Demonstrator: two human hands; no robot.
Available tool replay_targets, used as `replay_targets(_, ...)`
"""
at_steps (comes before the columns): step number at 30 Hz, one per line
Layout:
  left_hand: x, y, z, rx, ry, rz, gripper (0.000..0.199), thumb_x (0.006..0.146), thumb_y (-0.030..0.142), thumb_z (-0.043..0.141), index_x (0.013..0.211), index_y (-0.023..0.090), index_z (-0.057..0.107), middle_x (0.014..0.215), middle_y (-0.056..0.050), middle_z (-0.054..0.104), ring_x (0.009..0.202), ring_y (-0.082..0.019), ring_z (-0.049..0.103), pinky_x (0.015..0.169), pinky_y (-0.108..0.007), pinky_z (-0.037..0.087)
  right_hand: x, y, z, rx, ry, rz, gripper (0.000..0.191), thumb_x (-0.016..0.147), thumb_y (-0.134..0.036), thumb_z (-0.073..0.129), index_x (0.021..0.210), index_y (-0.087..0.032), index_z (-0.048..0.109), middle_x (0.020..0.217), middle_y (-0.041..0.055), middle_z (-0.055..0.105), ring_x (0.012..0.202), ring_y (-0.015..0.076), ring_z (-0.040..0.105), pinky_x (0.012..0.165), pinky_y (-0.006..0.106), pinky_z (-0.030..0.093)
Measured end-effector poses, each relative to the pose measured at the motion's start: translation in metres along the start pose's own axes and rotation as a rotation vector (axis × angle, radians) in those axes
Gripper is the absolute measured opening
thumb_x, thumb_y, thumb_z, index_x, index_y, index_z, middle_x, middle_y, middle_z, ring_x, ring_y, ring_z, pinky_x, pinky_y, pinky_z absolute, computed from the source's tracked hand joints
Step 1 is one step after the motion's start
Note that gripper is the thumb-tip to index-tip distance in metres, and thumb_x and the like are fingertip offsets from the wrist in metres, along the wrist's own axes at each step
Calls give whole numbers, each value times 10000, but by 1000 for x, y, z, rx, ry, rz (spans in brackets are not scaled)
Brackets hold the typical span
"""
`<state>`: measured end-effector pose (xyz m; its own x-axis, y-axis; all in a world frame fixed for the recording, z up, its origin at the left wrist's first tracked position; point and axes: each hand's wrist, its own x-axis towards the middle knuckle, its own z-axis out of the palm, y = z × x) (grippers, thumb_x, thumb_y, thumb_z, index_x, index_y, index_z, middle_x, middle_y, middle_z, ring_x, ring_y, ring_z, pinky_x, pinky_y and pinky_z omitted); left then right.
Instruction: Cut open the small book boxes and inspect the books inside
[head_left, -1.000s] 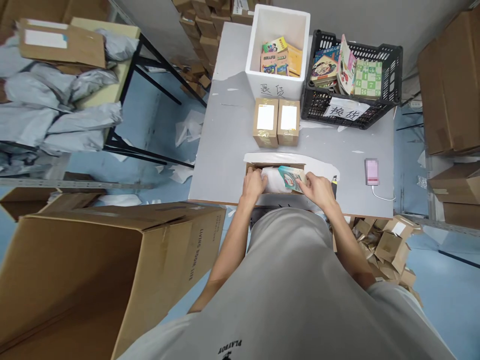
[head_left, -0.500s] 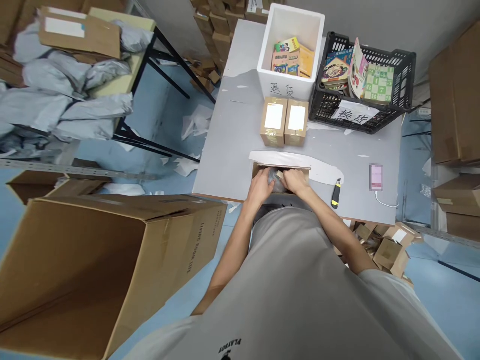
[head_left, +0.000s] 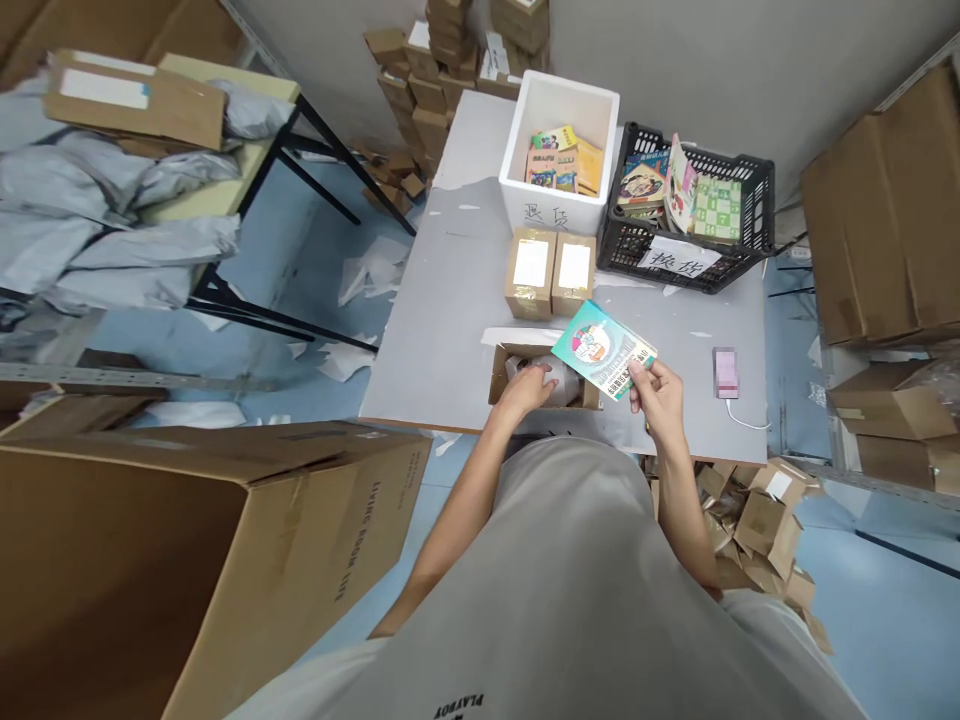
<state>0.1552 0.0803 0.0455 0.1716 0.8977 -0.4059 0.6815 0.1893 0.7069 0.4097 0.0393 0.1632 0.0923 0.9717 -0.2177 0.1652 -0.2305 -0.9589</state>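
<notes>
In my right hand (head_left: 660, 402) is a thin teal booklet (head_left: 600, 345), gripped by its lower right corner between thumb and fingers. It has a round picture on its cover and is held tilted above the table. My left hand (head_left: 526, 390) reaches into a small open cardboard box (head_left: 497, 376) at the table's front edge. Its fingers are spread over a grey plastic-looking wrapping (head_left: 566, 384) inside; whether they press on it cannot be made out. The booklet partly covers the box's right end.
Behind the box stand two taped cartons (head_left: 531, 268), a white foam bin (head_left: 517, 205) with books and a black crate (head_left: 637, 255) with more. A phone (head_left: 726, 373) on a cable lies right. A large open carton (head_left: 315, 540) stands left; cartons (head_left: 765, 520) pile on the floor right.
My right hand has come out of the box and moved right, now holding the teal booklet. My left hand stays at the box, fingers more spread. The utility knife is now mostly hidden.
</notes>
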Motion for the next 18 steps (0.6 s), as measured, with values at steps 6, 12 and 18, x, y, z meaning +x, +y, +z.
replay_targets(6,-23,38,-34,-769,36,108,781,1029,827,546,1274,150,848,1265,-223,850,973,-294,785,807,-380,602,0,6,20,295,-134,114,659,800,-880,822,850,-280,554,560,-86,514,413,119,476,413,270,363)
replay_targets(12,-32,59,-48,-986,280,146,795,872,757,840,1430,196,775,1355,-185,817,978,-221,757,761,-311,568,1,8,38,356,-234,71,598,836,-810,837,904,-272,586,594,-86,545,447,121,516,445,261,402)
replay_targets(18,-33,56,-71,-980,296,176,775,817,690,891,1417,215,766,1366,-162,816,1210,-315,783,934,-376,643,29,-14,21,156,-285,-46,591,765,-773,902,773,-252,625,525,-101,455,452,94,378,474,261,299)
